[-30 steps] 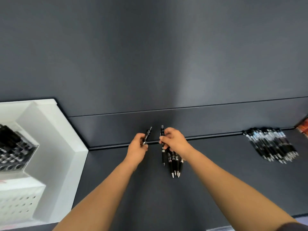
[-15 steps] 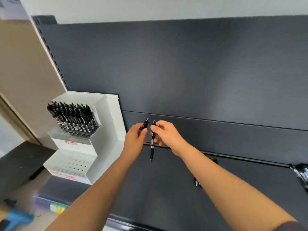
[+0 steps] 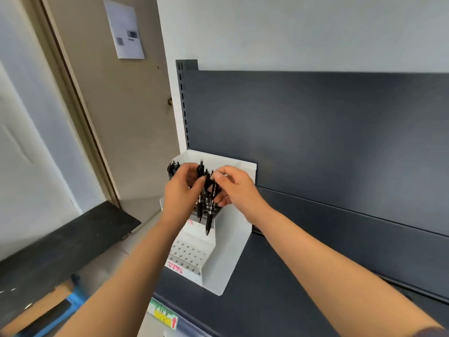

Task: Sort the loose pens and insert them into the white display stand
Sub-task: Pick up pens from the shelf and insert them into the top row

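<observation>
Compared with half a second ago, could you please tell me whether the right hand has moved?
Yes: the right hand, pinching a pen, moved left, from right of the white display stand to in front of its upper tier.

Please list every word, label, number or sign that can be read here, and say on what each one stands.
No words can be read.
Paper sheet on the beige door: print too small.
Red label on the white display stand's lower front: blurred.
Pen in the right hand: white barrel print, too small.
Sticker at the shelf's front edge: a red arrow pointing up; the rest blurred.
</observation>
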Tool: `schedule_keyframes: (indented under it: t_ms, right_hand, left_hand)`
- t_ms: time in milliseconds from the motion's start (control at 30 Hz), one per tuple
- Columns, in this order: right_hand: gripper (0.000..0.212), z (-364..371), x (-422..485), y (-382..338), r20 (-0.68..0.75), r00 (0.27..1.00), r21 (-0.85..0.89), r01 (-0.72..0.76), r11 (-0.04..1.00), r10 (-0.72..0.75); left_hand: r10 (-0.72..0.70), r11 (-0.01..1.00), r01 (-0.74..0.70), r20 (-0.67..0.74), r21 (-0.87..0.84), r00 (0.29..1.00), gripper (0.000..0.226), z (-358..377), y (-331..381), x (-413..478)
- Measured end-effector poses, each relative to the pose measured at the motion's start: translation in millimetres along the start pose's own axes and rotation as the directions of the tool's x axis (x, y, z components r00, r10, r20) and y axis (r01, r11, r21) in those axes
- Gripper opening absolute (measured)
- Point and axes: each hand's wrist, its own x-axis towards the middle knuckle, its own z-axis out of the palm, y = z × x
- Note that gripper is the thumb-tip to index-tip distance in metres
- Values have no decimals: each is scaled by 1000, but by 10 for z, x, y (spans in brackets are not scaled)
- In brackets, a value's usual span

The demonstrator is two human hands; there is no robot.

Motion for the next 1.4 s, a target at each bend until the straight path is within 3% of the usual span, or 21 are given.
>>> schedule_keyframes:
  t_ms: [267, 400, 500, 733, 833, 1133, 1400]
  right_hand:
    - [22, 646, 560, -76, -115, 978, -209, 148, 967, -175]
    - [23, 834, 733, -43, -132, 963, -358, 175, 917, -235]
    - [12, 929, 807, -5, -110, 951, -543, 185, 819, -288]
    - [19, 983, 936, 53, -139, 947, -751, 89, 654, -290]
    - [20, 1006, 984, 91, -162, 931, -872, 20, 489, -326]
    - [20, 988, 1085, 185, -70, 946, -940, 44, 337, -318]
    - [18, 960, 1127, 150, -76, 975, -932, 5, 361, -209]
  left_hand:
    - [137, 987, -136, 0, 84, 991, 49, -651, -564, 611]
    - [196, 976, -201, 66, 89, 978, 48, -763, -792, 823]
    - [190, 977, -198, 98, 77, 977, 44, -738, -945, 944]
    - [249, 968, -253, 142, 7, 958, 52, -578, -1121, 1072]
    - [279, 956, -290, 174, 41, 945, 46, -508, -1185, 1065]
    - [279, 950, -304, 245, 73, 929, 32, -457, -1410, 846]
    - [219, 951, -269, 283, 151, 934, 17, -531, -1323, 1019]
